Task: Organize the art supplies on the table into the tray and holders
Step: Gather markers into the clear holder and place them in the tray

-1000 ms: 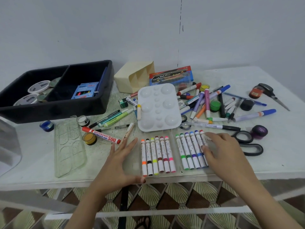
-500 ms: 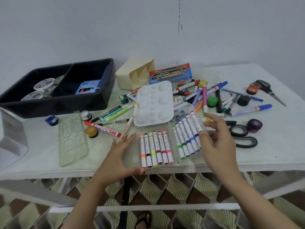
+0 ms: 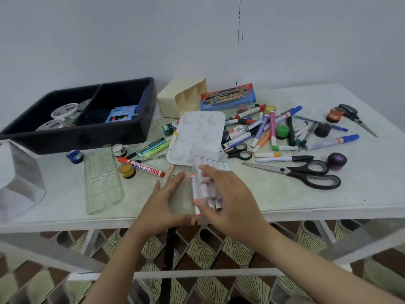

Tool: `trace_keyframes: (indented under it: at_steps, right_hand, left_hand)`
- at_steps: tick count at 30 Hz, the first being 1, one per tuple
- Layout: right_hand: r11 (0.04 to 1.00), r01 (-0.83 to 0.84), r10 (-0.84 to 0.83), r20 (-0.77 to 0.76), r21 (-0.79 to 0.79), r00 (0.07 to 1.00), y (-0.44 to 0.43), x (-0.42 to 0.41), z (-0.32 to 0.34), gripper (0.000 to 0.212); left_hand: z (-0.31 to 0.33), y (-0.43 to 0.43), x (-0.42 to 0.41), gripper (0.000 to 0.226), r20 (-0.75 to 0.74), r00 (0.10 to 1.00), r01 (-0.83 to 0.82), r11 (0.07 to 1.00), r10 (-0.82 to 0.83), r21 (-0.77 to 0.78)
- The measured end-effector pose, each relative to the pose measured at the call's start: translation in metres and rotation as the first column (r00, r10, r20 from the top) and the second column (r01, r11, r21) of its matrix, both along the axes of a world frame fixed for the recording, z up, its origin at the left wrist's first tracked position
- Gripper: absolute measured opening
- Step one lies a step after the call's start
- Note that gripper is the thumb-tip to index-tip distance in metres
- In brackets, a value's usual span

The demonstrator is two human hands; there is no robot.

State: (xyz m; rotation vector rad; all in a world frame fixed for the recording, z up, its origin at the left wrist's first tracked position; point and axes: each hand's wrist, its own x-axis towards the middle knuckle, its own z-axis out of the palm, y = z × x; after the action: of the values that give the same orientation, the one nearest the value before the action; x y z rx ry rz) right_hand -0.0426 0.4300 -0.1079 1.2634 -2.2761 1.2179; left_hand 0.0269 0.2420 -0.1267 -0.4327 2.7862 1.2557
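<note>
A clear folding marker case (image 3: 202, 187) with several coloured markers lies at the table's near edge, one half folded over the other. My right hand (image 3: 230, 202) grips the folded-over half, thumb near the orange marker and fingers over the far ends; it is blurred. My left hand (image 3: 162, 205) rests with straight fingers on the case's left side, thumb at its near edge. The black tray (image 3: 87, 137) stands at the back left, holding round tubs and a blue box. A cream holder (image 3: 182, 99) lies on its side behind the white palette (image 3: 197, 132).
Loose markers, pens and paint pots are scattered at the centre right (image 3: 271, 128). Large black scissors (image 3: 306, 172) lie to the right, small ones beside the palette. A clear stencil tray (image 3: 103, 181) and a whiteboard marker (image 3: 142, 168) sit to the left. A white container stands at the far left edge.
My right hand lifted the case's right half and swung it left over the left half. The left hand stayed on the case's left side.
</note>
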Motion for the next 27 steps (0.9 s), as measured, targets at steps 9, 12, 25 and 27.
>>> trace_keyframes:
  at_steps: [9, 12, 25, 27]
  right_hand:
    - [0.982, 0.038, -0.007, -0.160, 0.187, 0.987, -0.008, 0.008, -0.026, 0.052]
    - [0.980, 0.067, -0.036, -0.164, 0.188, 0.986, -0.009, 0.013, -0.028, 0.050]
    - [0.982, 0.111, -0.090, -0.136, 0.154, 0.987, -0.007, 0.028, -0.035, 0.042]
    - [0.987, 0.122, -0.109, -0.121, 0.107, 0.987, -0.002, 0.027, -0.036, 0.042]
  left_hand:
    - [-0.004, -0.019, -0.001, 0.079, -0.092, 0.996, 0.043, 0.960, -0.018, 0.277]
    - [0.000, -0.019, -0.004, 0.064, -0.140, 0.990, 0.023, 0.976, 0.008, 0.215]
    - [0.012, -0.021, -0.041, 0.042, -0.241, 0.964, 0.095, 0.992, -0.113, -0.088]
    - [0.011, -0.022, -0.044, 0.042, -0.252, 0.957, 0.112, 0.984, -0.143, -0.135]
